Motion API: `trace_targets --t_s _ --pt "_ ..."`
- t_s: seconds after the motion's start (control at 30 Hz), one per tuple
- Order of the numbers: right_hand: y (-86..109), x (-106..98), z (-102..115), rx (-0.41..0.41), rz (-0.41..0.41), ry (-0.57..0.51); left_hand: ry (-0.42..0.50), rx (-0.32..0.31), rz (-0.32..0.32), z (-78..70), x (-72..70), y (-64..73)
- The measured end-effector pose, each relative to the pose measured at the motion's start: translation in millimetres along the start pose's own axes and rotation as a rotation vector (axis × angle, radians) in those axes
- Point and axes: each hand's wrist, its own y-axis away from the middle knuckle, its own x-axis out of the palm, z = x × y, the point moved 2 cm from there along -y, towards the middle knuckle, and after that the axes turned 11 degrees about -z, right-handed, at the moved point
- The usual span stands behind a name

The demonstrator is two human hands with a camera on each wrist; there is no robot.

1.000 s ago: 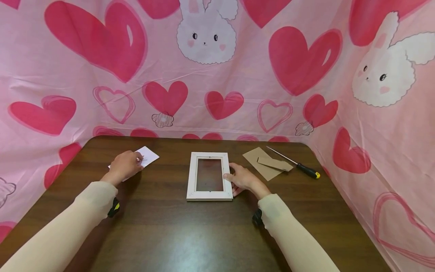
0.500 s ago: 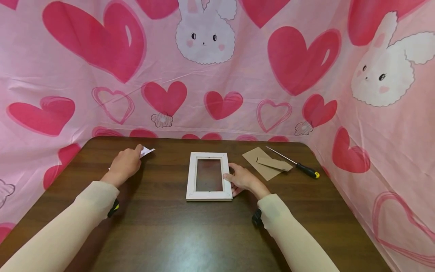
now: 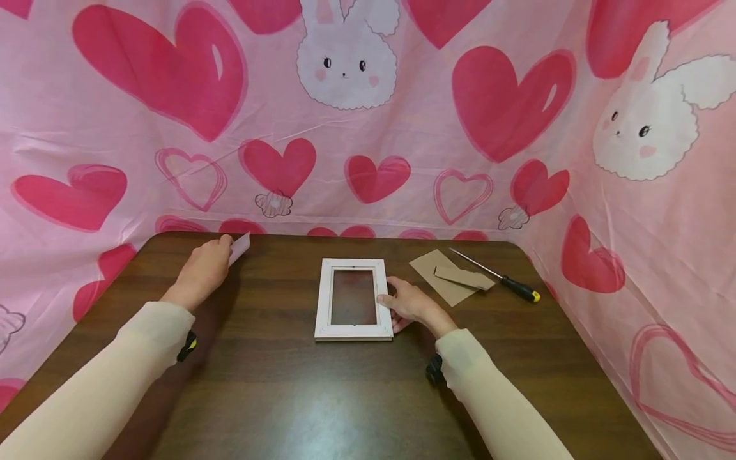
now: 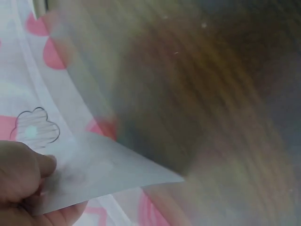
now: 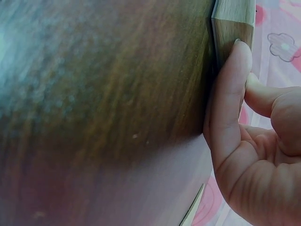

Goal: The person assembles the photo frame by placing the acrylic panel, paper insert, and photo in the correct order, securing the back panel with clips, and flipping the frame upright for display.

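At the far left of the table my left hand [image 3: 201,271] pinches a white sheet of paper [image 3: 240,248], which stands tilted up. In the left wrist view the paper [image 4: 101,172] bends slightly between thumb and fingers, and its pointed corner sticks out to the right. A white picture frame [image 3: 324,300] lies flat near the table's middle, dark tabletop colour showing through its opening. My right hand [image 3: 413,303] grips its right side, thumb on top. The right wrist view shows fingers [image 5: 228,108] along the bare wooden edge of the frame [image 5: 233,33].
Right of the frame lies a brown backing board [image 3: 428,262] with a folded cardboard stand [image 3: 462,276] on it. A screwdriver [image 3: 520,289] with a black and yellow handle is beside them. Pink printed cloth [image 3: 425,140] hangs behind the dark wooden table [image 3: 276,390] and along its sides.
My left hand has picked the paper up from the table and moved slightly left, turning the paper on edge. The right hand and the picture frame have stayed where they were.
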Motion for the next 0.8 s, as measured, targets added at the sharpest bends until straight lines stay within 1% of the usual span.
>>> trace_targets --t_s 0.1,0.2,0.37,0.47,0.53,0.67,0.8 --pt "0.1 0 -1 -0.008 0.003 0.003 -0.004 -0.001 0.011 0.4 -5.6 -1.1" --pt "0.1 0 0 -0.013 0.006 0.005 -0.017 -0.008 0.008 1.1 -10.9 -2.7" --pt "0.2 -1 -1 -0.009 0.003 0.006 0.002 -0.07 -0.006 -0.9 -18.0 -8.5" --pt "0.2 -1 0 -0.006 0.007 0.002 0.044 -0.126 -0.009 -2.7 -22.7 -12.4" --pt "0.4 -1 0 -0.005 0.011 0.001 0.08 -0.159 0.004 -4.4 -25.7 -14.8" --pt "1.3 0 1 -0.001 0.011 -0.006 0.174 -0.204 0.051 -12.1 -30.1 -18.4" --pt "1.3 1 1 0.005 0.013 -0.023 0.257 -0.237 0.092 -22.1 -30.1 -19.4"
